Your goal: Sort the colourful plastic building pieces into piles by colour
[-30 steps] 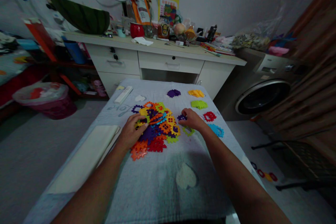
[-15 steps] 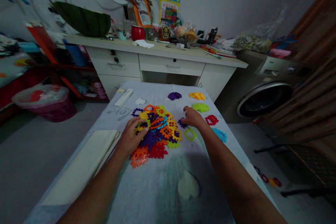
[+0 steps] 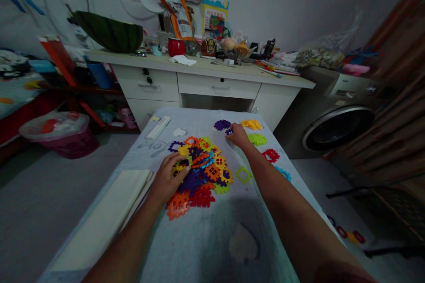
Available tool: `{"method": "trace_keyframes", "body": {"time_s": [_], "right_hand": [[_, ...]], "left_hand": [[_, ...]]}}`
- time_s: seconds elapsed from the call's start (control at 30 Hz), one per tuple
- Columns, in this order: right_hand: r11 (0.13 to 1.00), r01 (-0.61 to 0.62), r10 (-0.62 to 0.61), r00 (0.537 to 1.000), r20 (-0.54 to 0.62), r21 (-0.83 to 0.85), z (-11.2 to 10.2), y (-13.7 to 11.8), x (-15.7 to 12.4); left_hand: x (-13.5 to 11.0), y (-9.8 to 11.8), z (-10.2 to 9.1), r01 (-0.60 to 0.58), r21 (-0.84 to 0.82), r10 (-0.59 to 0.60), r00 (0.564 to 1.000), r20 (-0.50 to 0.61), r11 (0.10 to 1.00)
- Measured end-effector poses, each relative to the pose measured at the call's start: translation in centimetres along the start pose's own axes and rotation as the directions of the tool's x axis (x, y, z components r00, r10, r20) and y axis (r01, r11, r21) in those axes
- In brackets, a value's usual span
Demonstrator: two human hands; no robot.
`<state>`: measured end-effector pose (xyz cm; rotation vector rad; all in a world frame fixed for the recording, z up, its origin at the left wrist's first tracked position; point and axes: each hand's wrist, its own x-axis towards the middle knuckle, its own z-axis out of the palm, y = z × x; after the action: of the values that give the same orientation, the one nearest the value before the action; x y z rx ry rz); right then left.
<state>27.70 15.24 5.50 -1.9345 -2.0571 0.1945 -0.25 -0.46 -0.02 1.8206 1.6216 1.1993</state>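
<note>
My right hand (image 3: 239, 136) pinches a purple notched plastic building piece (image 3: 229, 131), just in front of a small purple pile (image 3: 222, 124). My left hand (image 3: 170, 176) rests at the left side of a mixed heap of square building pieces (image 3: 199, 179), its fingers curled round a yellow-green piece (image 3: 189, 161). Orange, red, yellow, blue and purple pieces lie jumbled in that heap. A lone green frame piece (image 3: 243, 174) lies to its right. Along the table's right side are a yellow pile (image 3: 251, 124), a green pile (image 3: 257, 139), red pieces (image 3: 271, 155) and blue pieces (image 3: 283, 173).
A cloth covers the table (image 3: 199, 252). A white bar-shaped object (image 3: 158, 128) lies at its far left, a folded pale board (image 3: 102, 216) along its left edge. Beyond stands a cluttered white desk (image 3: 219, 86), with a washing machine (image 3: 335, 115) to the right.
My right hand has moved away from me with the purple piece, from beside the heap to the purple pile. My left hand stays at the heap. The camera view has tilted slightly.
</note>
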Motion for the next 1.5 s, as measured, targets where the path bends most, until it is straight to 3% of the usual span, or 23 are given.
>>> {"method": "trace_keyframes", "body": {"time_s": [0.23,0.47,0.6,0.73,0.83,0.93,1.07,1.17,1.27,1.37,1.5], "right_hand": [[0.983,-0.069,0.094,0.985,-0.145,0.169,2.8,-0.5,4.0],[0.948,-0.085,0.147,0.972,-0.185,0.306,4.1,-0.6,2.9],[0.929,-0.057,0.129,0.976,-0.175,0.367,3.3,0.3,0.7],[0.931,-0.010,0.028,0.999,-0.046,0.364,0.8,1.3,-2.8],[0.977,0.068,-0.089,0.991,0.098,0.204,-1.6,1.4,-6.2],[0.991,0.133,-0.127,0.967,0.219,-0.011,-3.4,1.1,-10.1],[0.975,0.147,-0.084,0.937,0.338,-0.165,-3.8,0.8,-14.1],[0.972,0.150,-0.076,0.929,0.362,-0.180,-3.6,1.1,-15.2],[0.984,0.162,-0.129,0.930,0.343,-0.070,-3.8,1.7,-14.8],[0.978,0.104,-0.154,0.944,0.293,0.180,-4.0,2.8,-13.4],[0.883,-0.110,0.032,0.984,0.175,0.457,-2.9,5.0,-10.8]], "left_hand": [[0.1,0.2,-0.2,-0.019,-0.011,0.019,1.000,-0.008,1.000],[0.1,0.8,-0.3,-0.005,-0.035,0.005,1.000,-0.025,0.999],[0.1,0.9,-0.5,-0.016,-0.031,0.015,0.999,-0.040,0.999],[0.0,1.0,-0.8,-0.009,-0.017,0.008,0.999,-0.048,1.000],[0.0,1.1,-0.7,-0.013,-0.024,0.012,1.000,-0.020,1.000],[-0.1,1.3,-0.6,-0.032,-0.028,0.032,0.999,0.003,0.999],[-0.1,1.2,-0.3,-0.038,-0.029,0.039,0.999,0.008,0.999],[-0.2,0.9,-0.1,-0.029,-0.034,0.029,1.000,-0.005,0.999],[-0.3,0.6,0.0,-0.021,-0.032,0.020,1.000,-0.014,0.999],[-0.3,0.6,0.0,-0.004,-0.038,0.003,1.000,-0.012,0.999],[-0.2,0.5,-0.1,-0.006,-0.038,0.005,1.000,-0.009,0.999]]}}
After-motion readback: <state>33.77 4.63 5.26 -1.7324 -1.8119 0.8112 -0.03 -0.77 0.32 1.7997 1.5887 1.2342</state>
